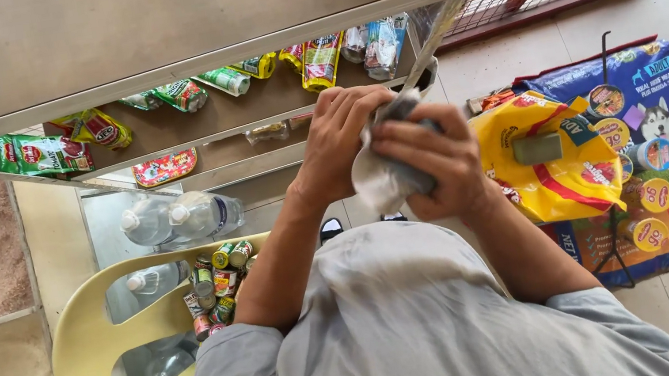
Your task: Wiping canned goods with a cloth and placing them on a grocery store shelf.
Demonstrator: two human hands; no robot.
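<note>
Cloth (378, 181), pale grey and crumpled, sits bunched between my two hands above my chest, in front of the metal shelf rack. My left hand (340, 138) grips its upper part with the fingers curled tight around it, and my right hand (438, 164) clasps it from the other side, fingers (408, 142) wrapped over the folds. Both hands touch each other across the bundle. Just past my knuckles runs the front edge of a shelf (249, 103) carrying a row of coloured pouches (321, 60) along its length, with red and green packets (43, 155) at its far left end. Below that edge, on the floor, stand clear plastic bottles (178, 219). Beside them a pale yellow chair (82, 344) holds a heap of small tins (216, 287) on its seat. Off my right forearm lies a yellow bag (553, 153) resting on top of a large blue pet food sack (660, 154) on the tiled floor.
</note>
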